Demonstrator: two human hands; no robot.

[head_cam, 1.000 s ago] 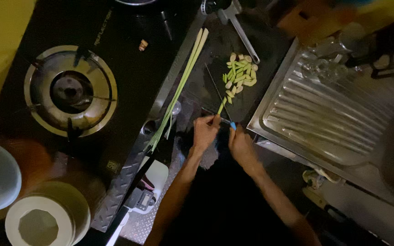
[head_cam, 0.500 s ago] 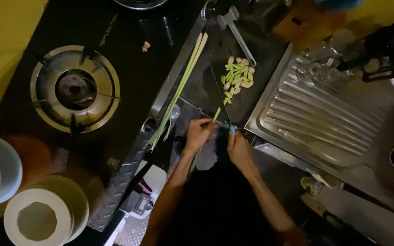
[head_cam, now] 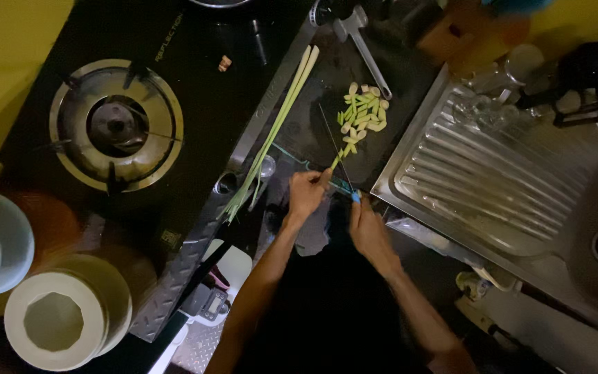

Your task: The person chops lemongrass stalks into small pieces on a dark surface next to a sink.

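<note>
On the dark board (head_cam: 313, 131), the knife (head_cam: 337, 156) blade barely shows.

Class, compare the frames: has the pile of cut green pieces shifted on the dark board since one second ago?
No. The pile of cut pieces sits at the same spot on the dark board, beside the sink drainer's edge; only the camera shifted.

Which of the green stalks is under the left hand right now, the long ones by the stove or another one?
The short stalk on the dark cutting board, pinned by the left hand. The long stalks lie untouched along the stove's edge.
</note>
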